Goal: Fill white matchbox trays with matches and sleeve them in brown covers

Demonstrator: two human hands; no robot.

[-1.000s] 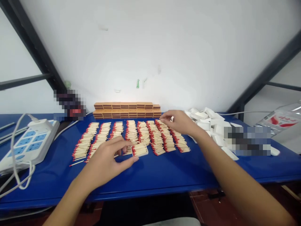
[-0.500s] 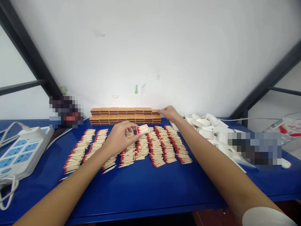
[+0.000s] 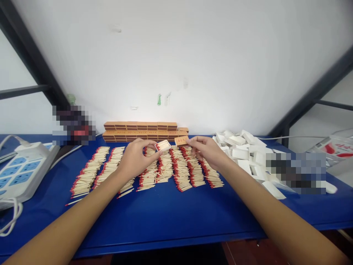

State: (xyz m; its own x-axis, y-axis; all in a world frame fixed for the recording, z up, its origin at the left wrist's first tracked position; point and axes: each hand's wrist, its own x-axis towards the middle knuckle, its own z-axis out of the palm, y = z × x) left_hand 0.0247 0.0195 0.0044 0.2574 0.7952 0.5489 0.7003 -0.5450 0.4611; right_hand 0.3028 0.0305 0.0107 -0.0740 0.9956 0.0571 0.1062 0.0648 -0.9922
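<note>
Between thumb and fingers, my left hand (image 3: 138,156) grips a white matchbox tray (image 3: 162,145) with red-tipped matches lying in it. My right hand (image 3: 205,149) pinches an orange matchbox sleeve (image 3: 181,141) by its right end. Tray and sleeve are close together but apart, above the matches. Under and beside both hands, loose matches (image 3: 182,171) lie on the blue table in several long rows, partly hidden by my left hand and forearm. Behind them, orange matchboxes (image 3: 140,133) are stacked in a long row against the wall.
White matchbox trays (image 3: 242,147) are heaped at the right, beside a blurred-out object (image 3: 296,173) and a plastic bag (image 3: 335,149). A white power strip (image 3: 22,171) with cables stands at the left. Dark metal posts (image 3: 30,48) slant up on both sides.
My right hand has come back from the stack's right end toward me, bringing an orange sleeve close to the tray. My left hand has shifted slightly left, still holding the tray.
</note>
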